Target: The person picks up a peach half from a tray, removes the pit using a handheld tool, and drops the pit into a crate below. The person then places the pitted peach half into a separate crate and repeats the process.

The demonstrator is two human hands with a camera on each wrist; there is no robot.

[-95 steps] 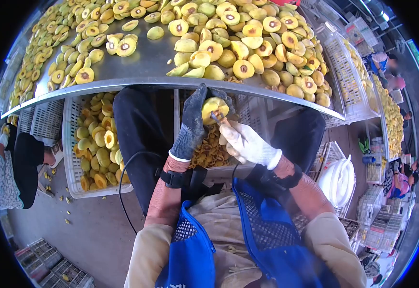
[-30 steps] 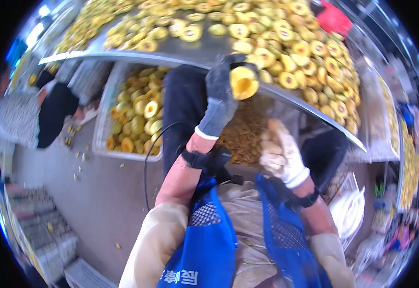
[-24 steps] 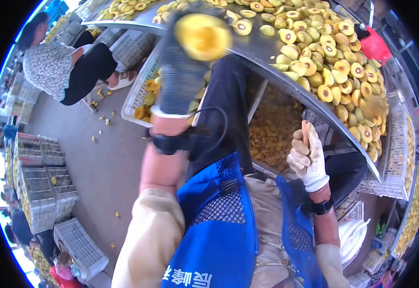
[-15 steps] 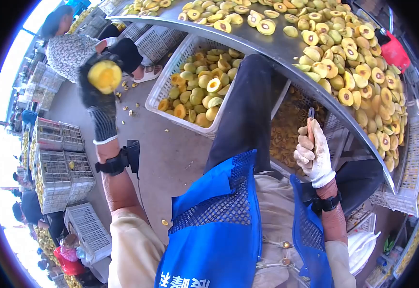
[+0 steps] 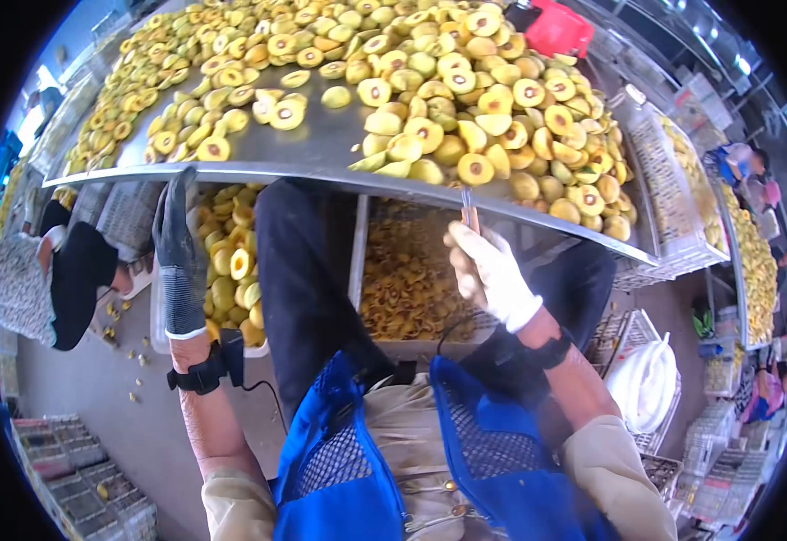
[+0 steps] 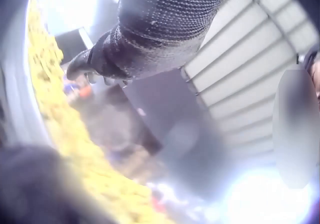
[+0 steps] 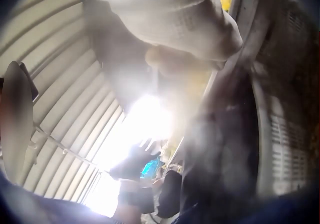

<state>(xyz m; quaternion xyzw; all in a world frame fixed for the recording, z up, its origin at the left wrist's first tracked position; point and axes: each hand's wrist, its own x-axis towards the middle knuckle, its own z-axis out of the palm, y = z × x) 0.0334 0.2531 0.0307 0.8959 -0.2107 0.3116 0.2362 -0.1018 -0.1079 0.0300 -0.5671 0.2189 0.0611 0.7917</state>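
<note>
In the head view my left hand (image 5: 177, 252), in a dark glove, is stretched forward beside the table's front edge, over the left side of a white crate (image 5: 158, 316) of cut fruit (image 5: 222, 261). No fruit shows in it; in the left wrist view the fingers of this hand (image 6: 150, 39) extend loosely. My right hand (image 5: 494, 275), in a white glove, grips a small tool (image 5: 470, 215) with a brownish handle, its metal tip pointing up near the table edge. The right wrist view shows this glove (image 7: 185, 29), while the tool is not discernible there.
Halved fruit (image 5: 474, 169) with brown centres is piled on the metal table (image 5: 299, 149). Beneath, between the knees, lies a container of scraps (image 5: 402, 288). A person (image 5: 23, 279) sits at the left; stacked crates (image 5: 87, 478) stand lower left, and a white bag (image 5: 641, 383) at right.
My left hand, which held a fruit half out over the floor, has moved to the table edge, and that fruit is no longer seen in it. The head view has turned; my right hand keeps the tool.
</note>
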